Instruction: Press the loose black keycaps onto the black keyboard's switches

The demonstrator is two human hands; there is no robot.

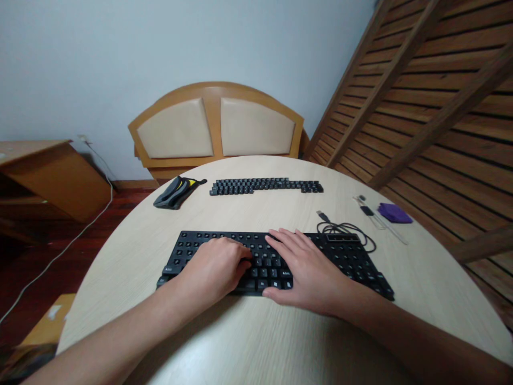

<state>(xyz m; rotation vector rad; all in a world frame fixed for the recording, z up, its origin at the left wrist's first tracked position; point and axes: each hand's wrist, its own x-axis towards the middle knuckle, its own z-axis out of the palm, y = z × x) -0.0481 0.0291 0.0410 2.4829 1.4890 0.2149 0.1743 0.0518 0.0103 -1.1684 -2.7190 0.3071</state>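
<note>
A black keyboard (262, 272) lies on the table below both hands. Many of its key positions are bare switches, while keycaps sit in the lower middle between my hands. My left hand (216, 264) is over the left half, its fingers curled and pinched near a middle key. Whatever those fingertips hold, if anything, is hidden. Stretched out flat, my right hand (304, 262) rests across the keyboard right of the middle, thumb at the front edge. Behind the keyboard, loose black keycaps (266, 185) stand in rows. A black cable (340, 228) is coiled at the keyboard's back right.
On the round wooden table (224, 337), a grey-and-black pouch with yellow (176, 192) lies back left. A purple cloth (394, 213) and a thin wire tool with a black part (366, 210) lie at the right. A headboard-like panel (216, 125) stands behind.
</note>
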